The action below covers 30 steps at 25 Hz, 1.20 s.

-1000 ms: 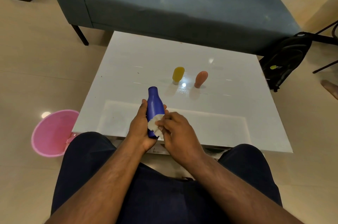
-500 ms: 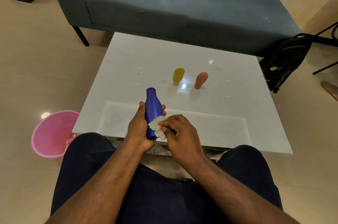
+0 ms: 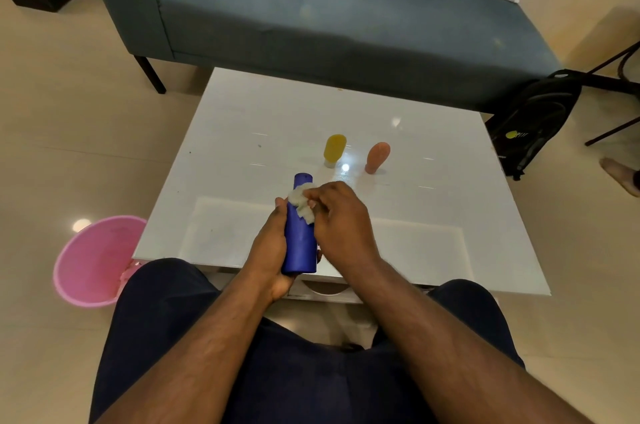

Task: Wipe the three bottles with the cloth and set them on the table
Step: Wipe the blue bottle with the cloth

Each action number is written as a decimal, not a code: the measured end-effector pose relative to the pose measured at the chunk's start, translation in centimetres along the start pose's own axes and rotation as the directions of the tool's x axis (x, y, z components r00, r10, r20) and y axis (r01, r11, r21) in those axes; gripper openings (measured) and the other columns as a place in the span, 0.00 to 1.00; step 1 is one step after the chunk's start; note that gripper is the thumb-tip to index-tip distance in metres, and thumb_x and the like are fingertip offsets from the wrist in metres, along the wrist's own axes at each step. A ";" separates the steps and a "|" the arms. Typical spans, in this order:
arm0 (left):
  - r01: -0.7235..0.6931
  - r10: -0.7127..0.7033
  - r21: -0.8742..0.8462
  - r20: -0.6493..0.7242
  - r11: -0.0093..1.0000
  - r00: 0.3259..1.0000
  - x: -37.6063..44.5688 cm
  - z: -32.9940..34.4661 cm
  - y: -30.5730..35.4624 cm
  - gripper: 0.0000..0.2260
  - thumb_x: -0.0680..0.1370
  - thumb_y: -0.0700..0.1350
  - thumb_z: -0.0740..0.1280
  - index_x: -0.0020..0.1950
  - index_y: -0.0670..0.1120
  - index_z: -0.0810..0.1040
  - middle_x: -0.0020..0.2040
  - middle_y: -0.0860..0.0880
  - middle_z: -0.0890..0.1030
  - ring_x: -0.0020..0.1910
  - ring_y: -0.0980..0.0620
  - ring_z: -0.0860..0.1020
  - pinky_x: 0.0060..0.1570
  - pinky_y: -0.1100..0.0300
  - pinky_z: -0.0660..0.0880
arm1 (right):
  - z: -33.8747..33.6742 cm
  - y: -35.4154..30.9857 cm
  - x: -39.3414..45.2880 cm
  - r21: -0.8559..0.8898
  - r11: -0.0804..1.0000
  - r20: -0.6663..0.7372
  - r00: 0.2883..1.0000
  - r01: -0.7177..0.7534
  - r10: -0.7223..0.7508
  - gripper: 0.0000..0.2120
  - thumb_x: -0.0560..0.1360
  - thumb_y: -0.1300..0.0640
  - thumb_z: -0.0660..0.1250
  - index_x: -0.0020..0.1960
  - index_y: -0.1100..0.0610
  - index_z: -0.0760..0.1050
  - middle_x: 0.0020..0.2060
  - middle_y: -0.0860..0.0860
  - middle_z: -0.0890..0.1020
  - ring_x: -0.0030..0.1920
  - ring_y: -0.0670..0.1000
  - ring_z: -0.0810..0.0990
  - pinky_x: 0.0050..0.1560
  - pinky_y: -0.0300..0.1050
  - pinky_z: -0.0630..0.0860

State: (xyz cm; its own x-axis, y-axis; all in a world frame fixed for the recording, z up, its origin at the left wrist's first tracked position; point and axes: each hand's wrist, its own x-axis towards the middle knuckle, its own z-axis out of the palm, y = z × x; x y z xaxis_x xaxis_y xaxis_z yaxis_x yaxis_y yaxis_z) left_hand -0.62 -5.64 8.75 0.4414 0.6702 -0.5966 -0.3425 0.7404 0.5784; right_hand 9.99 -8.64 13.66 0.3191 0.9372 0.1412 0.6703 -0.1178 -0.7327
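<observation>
Already two of the three bottles stand on the white bench point(image 3: 242, 133): a yellow bottle point(image 3: 334, 149) and, just beside it to the right, an orange bottle point(image 3: 377, 157), both upright and apart from each other near the middle. Whether they have been wiped cannot be told from how they look, though their place on the bench suggests they are finished. That leaves the blue bottle point(image 3: 299, 243), which looks to be the last one and is not yet set down.

It is held above the near edge of the bench, tilted with its narrow top pointing away from the person. The left hand point(image 3: 268, 250) has its grip wrapped around the lower body of the bottle. The right hand point(image 3: 337, 216) pinches a small white cloth point(image 3: 300, 202) against the neck, so the wiping appears to be at the upper part.

The blue bottle is a plain, matte, deep blue, with a round body narrowing to a flat top. No label shows.
</observation>
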 end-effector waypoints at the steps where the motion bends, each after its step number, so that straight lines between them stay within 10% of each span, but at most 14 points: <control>1: -0.005 0.005 -0.008 0.006 1.000 1.000 0.1 -0.1 0.0 0.24 0.82 0.62 0.59 0.64 0.43 0.77 0.44 0.44 0.86 0.38 0.48 0.84 0.39 0.53 0.81 | 0.2 0.2 -0.4 -0.052 0.997 0.032 0.998 0.051 -0.049 0.07 0.77 0.61 0.64 0.52 0.56 0.79 0.47 0.45 0.77 0.47 0.41 0.75 0.52 0.33 0.71; 13: -0.044 0.039 0.152 0.038 0.987 0.999 -0.1 0.2 -0.3 0.29 0.78 0.69 0.53 0.55 0.46 0.80 0.42 0.43 0.86 0.37 0.46 0.83 0.42 0.51 0.79 | -0.7 1.4 1.2 -0.332 0.910 0.175 0.964 0.249 -0.200 0.13 0.74 0.64 0.66 0.58 0.59 0.76 0.55 0.55 0.77 0.55 0.55 0.74 0.55 0.44 0.73; 17: -0.065 0.057 0.178 0.045 0.982 0.997 -0.3 0.6 -0.4 0.32 0.74 0.70 0.54 0.60 0.46 0.79 0.43 0.44 0.86 0.41 0.46 0.84 0.42 0.51 0.81 | -0.2 0.6 0.8 -0.219 0.972 0.052 0.996 0.079 -0.070 0.10 0.76 0.60 0.64 0.57 0.54 0.76 0.54 0.52 0.76 0.54 0.52 0.75 0.56 0.49 0.76; 20: -0.071 0.066 0.153 0.036 0.986 0.997 -0.4 0.4 -0.4 0.33 0.75 0.70 0.54 0.65 0.47 0.78 0.49 0.43 0.87 0.47 0.45 0.85 0.49 0.48 0.81 | 0.3 0.1 -1.0 -0.345 0.893 0.237 0.947 0.289 -0.215 0.13 0.74 0.63 0.66 0.58 0.58 0.76 0.56 0.55 0.76 0.54 0.55 0.74 0.55 0.50 0.75; 30: -0.065 0.060 0.129 0.043 0.989 0.997 -0.4 0.6 -0.2 0.29 0.78 0.68 0.53 0.62 0.48 0.78 0.46 0.44 0.87 0.43 0.47 0.85 0.45 0.50 0.81 | -0.6 0.3 -0.7 -0.294 0.919 0.243 0.950 0.264 -0.195 0.13 0.75 0.63 0.65 0.59 0.59 0.76 0.55 0.56 0.76 0.55 0.55 0.73 0.56 0.50 0.74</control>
State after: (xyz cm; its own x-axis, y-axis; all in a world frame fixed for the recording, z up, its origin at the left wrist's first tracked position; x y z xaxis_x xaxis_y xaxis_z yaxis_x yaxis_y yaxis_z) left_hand -0.26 -6.08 9.22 0.4550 0.7109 -0.5363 -0.2608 0.6822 0.6831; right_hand 10.39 -9.57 13.74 0.0092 0.9933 0.1154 0.8969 0.0428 -0.4401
